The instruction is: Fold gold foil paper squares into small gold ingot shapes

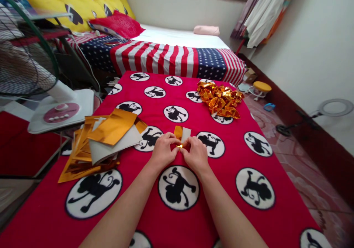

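Observation:
My left hand (165,147) and my right hand (196,152) meet over the middle of the red cloth (221,178). Between their fingertips they pinch a small sheet of gold foil paper (178,132), whose far end shows gold on the left and pale grey on the right. The near part of the sheet looks folded, though my fingers hide much of it. To the left lies a loose stack of gold foil sheets (110,128), some with the grey side up. A heap of folded gold foil pieces (221,98) rests at the far right of the cloth.
A fan (61,111) stands at the left, close beside the table. Behind the table is a bed (155,56) with a striped and starred cover and a red pillow (118,24). On the floor at right are a yellow-topped stool (262,86) and a ring-shaped stand (336,107).

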The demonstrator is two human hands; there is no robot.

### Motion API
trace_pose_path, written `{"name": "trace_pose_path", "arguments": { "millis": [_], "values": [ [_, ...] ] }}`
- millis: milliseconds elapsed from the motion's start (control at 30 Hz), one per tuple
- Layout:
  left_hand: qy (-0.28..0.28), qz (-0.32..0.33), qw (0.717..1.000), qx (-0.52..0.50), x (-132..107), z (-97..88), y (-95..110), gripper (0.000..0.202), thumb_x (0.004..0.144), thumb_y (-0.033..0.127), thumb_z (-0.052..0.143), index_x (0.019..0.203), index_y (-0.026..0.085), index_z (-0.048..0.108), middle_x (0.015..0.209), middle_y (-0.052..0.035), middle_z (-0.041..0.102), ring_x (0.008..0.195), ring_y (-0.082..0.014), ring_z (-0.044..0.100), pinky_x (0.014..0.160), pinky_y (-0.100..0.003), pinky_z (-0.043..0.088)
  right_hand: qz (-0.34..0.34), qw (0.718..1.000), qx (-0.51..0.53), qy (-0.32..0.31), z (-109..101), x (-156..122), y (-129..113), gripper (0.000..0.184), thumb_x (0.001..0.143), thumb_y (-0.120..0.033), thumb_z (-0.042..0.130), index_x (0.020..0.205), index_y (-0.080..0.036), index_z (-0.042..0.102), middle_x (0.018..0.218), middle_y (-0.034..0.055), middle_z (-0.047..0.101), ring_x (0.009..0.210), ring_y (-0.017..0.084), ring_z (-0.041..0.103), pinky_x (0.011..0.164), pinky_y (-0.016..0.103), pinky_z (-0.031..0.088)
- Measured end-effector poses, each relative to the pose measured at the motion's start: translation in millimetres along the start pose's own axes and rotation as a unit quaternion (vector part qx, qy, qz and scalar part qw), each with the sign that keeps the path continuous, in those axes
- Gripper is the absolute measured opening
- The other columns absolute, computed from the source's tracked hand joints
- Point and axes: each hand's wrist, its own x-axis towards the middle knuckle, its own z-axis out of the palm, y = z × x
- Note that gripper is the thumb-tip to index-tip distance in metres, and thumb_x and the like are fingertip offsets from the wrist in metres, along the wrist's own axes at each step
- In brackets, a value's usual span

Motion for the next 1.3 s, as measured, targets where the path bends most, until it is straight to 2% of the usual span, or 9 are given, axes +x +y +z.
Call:
{"name": "trace_pose_path", "arguments": {
  "millis": [233,367,467,567,700,900,1000,1200,1300],
  "values": [
    [0.008,-0.001,1.0,-0.002,-1,-0.9,3,0.014,0.072,0.013,0.068,0.082,0.021,0.072,0.091,-0.0034,0.064,0.09,-0.0194,0.061,0.086,-0.035,0.049,-0.024,0.999,-0.014,-0.038,-9,-3,0,0.009,0.075,-0.022,0.069,0.082,-0.023,0.064,0.091,0.0022,0.062,0.09,0.019,0.055,0.071,0.028,0.033],
    [0.008,-0.001,1.0,-0.001,-1,0.0,2,0.014,0.071,0.014,0.069,0.083,0.021,0.072,0.091,-0.0031,0.064,0.09,-0.0193,0.061,0.085,-0.035,0.049,-0.016,0.998,0.031,-0.054,-13,4,6,0.005,0.077,-0.019,0.062,0.078,-0.023,0.065,0.085,-0.0002,0.064,0.078,0.016,0.057,0.067,0.026,0.036],
    [0.014,-0.004,1.0,-0.002,-2,0.6,1,0.013,0.071,0.016,0.071,0.083,0.022,0.072,0.091,-0.003,0.064,0.089,-0.0194,0.061,0.085,-0.035,0.049,0.015,0.998,0.06,-0.021,-11,12,7,0.006,0.079,-0.019,0.059,0.076,-0.022,0.063,0.08,-0.0007,0.064,0.071,0.014,0.056,0.064,0.025,0.037],
    [0.017,0.001,1.0,-0.009,-2,0.7,1,0.013,0.071,0.016,0.071,0.082,0.022,0.072,0.091,-0.003,0.064,0.089,-0.0196,0.061,0.085,-0.036,0.049,-0.011,0.998,0.068,0.01,-7,13,4,0.005,0.079,-0.018,0.06,0.076,-0.021,0.062,0.08,0.0002,0.064,0.07,0.014,0.056,0.065,0.024,0.038],
    [0.027,0.001,0.999,-0.026,-2,0.2,1,0.014,0.069,0.012,0.071,0.079,0.02,0.067,0.09,-0.003,0.065,0.089,-0.0196,0.062,0.084,-0.035,0.05,-0.036,0.998,0.058,0.006,-1,6,-2,0.005,0.081,-0.02,0.06,0.077,-0.022,0.063,0.081,0.0002,0.065,0.07,0.014,0.057,0.063,0.024,0.037],
    [0.03,-0.007,0.999,-0.027,-1,-0.6,0,0.017,0.067,0.011,0.073,0.076,0.019,0.061,0.087,-0.0031,0.064,0.087,-0.02,0.061,0.082,-0.035,0.05,0.022,0.999,-0.006,-0.035,-1,16,-7,0.003,0.078,-0.026,0.065,0.076,-0.025,0.066,0.082,-0.0006,0.069,0.073,0.016,0.061,0.06,0.026,0.034],
    [0.027,-0.004,0.999,-0.03,-1,-0.6,0,0.015,0.067,0.012,0.073,0.075,0.019,0.061,0.086,-0.0032,0.064,0.087,-0.0199,0.062,0.082,-0.035,0.051,0.046,0.998,-0.035,-0.036,-3,25,-10,0.005,0.078,-0.028,0.065,0.075,-0.024,0.067,0.082,0.0008,0.07,0.075,0.018,0.063,0.061,0.026,0.034],
    [0.023,-0.004,0.999,-0.032,-1,-0.2,-1,0.016,0.068,0.013,0.072,0.077,0.019,0.061,0.087,-0.0032,0.062,0.089,-0.0203,0.061,0.083,-0.035,0.05,0.037,0.997,-0.013,-0.067,-8,26,-9,0.012,0.073,-0.034,0.071,0.074,-0.024,0.064,0.08,-0.0016,0.069,0.069,0.015,0.061,0.057,0.024,0.032],
    [0.036,-0.023,0.999,-0.025,-1,0.8,-1,0.022,0.068,0.015,0.07,0.085,0.02,0.056,0.09,-0.0031,0.058,0.083,-0.0186,0.06,0.078,-0.033,0.051,0.045,0.996,-0.037,-0.069,-8,28,-10,0.019,0.072,-0.038,0.073,0.071,-0.024,0.061,0.077,-0.001,0.069,0.069,0.016,0.061,0.058,0.025,0.032]
  ]
}}
